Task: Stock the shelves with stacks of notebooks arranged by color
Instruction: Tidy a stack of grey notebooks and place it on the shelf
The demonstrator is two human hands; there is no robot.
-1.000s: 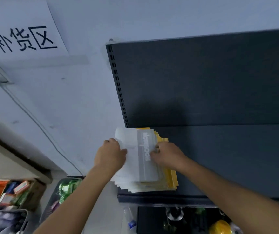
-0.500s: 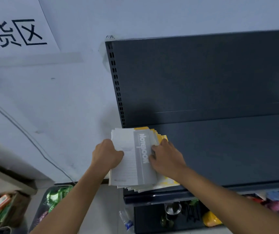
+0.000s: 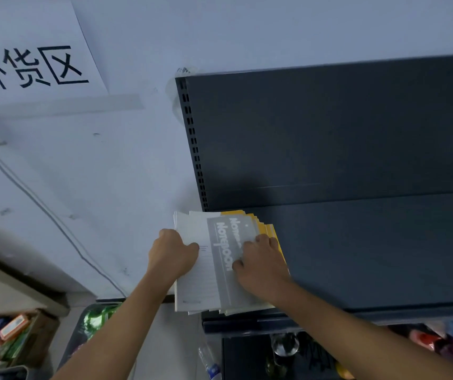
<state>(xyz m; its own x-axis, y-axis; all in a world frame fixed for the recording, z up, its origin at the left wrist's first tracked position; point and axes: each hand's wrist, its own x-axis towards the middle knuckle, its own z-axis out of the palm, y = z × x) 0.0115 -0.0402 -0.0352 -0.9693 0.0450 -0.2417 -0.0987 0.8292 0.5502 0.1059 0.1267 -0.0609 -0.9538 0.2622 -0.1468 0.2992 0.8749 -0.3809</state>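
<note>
My left hand point(image 3: 173, 256) grips the overhanging left edge of the notebook stack point(image 3: 192, 286) at the near-left corner of the shelf point(image 3: 370, 256) while my right hand point(image 3: 261, 266), not grasping, presses the grey top cover, evidently to square the fanned covers.

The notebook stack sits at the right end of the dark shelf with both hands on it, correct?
Not quite. The head view shows the notebook stack at the left end of the dark shelf; the left hand and right hand are indeed both on it.
</note>
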